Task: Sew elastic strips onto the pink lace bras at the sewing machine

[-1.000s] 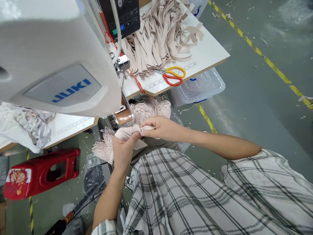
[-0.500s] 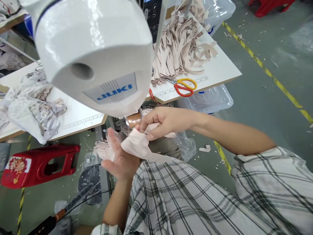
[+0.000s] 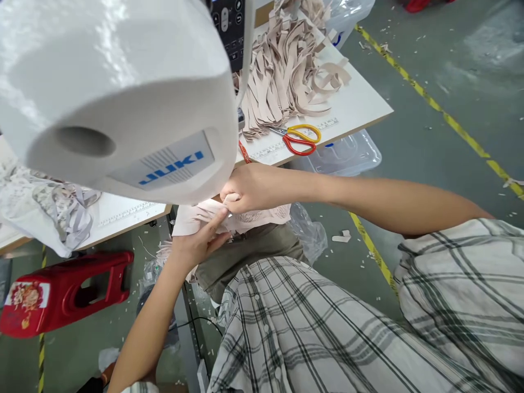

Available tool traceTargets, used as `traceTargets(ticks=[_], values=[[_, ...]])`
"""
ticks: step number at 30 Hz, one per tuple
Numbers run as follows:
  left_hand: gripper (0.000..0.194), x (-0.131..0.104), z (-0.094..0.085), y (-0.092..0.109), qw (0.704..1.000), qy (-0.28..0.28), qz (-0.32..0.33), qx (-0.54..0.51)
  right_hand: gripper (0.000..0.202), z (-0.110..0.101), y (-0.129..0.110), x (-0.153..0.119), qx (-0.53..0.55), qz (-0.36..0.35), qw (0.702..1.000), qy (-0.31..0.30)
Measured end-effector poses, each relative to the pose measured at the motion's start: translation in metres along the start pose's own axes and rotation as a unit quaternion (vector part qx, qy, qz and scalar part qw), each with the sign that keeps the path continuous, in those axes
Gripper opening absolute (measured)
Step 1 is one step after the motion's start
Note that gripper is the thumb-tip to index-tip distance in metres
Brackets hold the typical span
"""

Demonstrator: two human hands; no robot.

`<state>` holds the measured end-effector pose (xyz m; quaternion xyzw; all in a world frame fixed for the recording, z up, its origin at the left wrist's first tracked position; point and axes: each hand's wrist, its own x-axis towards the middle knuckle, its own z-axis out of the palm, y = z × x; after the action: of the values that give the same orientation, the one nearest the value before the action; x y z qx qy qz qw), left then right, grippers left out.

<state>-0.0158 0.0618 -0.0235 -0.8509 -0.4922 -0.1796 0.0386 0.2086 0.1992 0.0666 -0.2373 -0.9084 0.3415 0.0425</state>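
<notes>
Pale pink, soft, pliable cloth (image 3: 190, 221): bunched in both hands at the glossy, rounded white sewing machine head (image 3: 164, 125); openwork pink lace (image 3: 268, 214) lies beside it, joined or not unclear. Unsmoothed folds could double under and catch crooked.
Bare right hand (image 3: 249, 188): thumb and fingers clamped on a fold; a hard pull might skew the thin fabric.
Bare left hand (image 3: 196, 245): index finger on the cloth, thumb apart below; whether it grips cannot be told.
Needle area: hidden; fingertips straying there could be hurt.
Matte beige fabric strips (image 3: 282, 71): flat, curling, heaped beside yellow-and-red loop-handled scissors (image 3: 289, 132); careless tugging might tangle them.
</notes>
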Motion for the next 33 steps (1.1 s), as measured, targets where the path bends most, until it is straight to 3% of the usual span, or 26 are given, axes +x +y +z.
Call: traceTargets(ticks=[3, 7, 9, 18, 21, 24, 29, 31, 33], values=[[0.062, 0.005, -0.004, 0.008, 1.000, 0.013, -0.021, -0.010, 0.018, 0.011, 0.009, -0.005, 0.028, -0.026, 0.998, 0.049], [0.060, 0.009, -0.011, 0.026, 0.996, 0.019, -0.084, -0.003, 0.020, 0.038, 0.026, -0.016, 0.037, -0.103, 0.969, 0.221], [0.055, 0.011, -0.013, 0.034, 0.993, 0.010, -0.113, 0.015, 0.017, 0.047, 0.031, -0.019, 0.033, -0.114, 0.958, 0.261], [0.053, 0.022, -0.016, 0.059, 0.985, 0.010, -0.159, 0.065, 0.012, 0.051, 0.027, -0.019, 0.059, -0.066, 0.958, 0.273], [0.052, 0.022, -0.017, 0.062, 0.984, -0.005, -0.167, 0.065, 0.018, 0.058, 0.030, -0.023, 0.022, -0.121, 0.945, 0.304], [0.051, 0.020, -0.022, 0.057, 0.985, -0.015, -0.168, 0.047, 0.023, 0.065, 0.037, -0.023, -0.041, -0.201, 0.920, 0.333], [0.047, 0.020, -0.038, 0.035, 0.992, -0.076, -0.093, -0.049, 0.020, 0.066, 0.039, -0.020, -0.117, -0.224, 0.889, 0.383], [0.048, 0.021, -0.042, 0.029, 0.992, -0.089, -0.075, -0.044, 0.020, 0.067, 0.037, -0.023, -0.115, -0.207, 0.889, 0.391], [0.051, 0.022, -0.042, 0.030, 0.991, -0.091, -0.091, -0.023, 0.021, 0.071, 0.035, -0.028, -0.052, -0.166, 0.912, 0.370]])
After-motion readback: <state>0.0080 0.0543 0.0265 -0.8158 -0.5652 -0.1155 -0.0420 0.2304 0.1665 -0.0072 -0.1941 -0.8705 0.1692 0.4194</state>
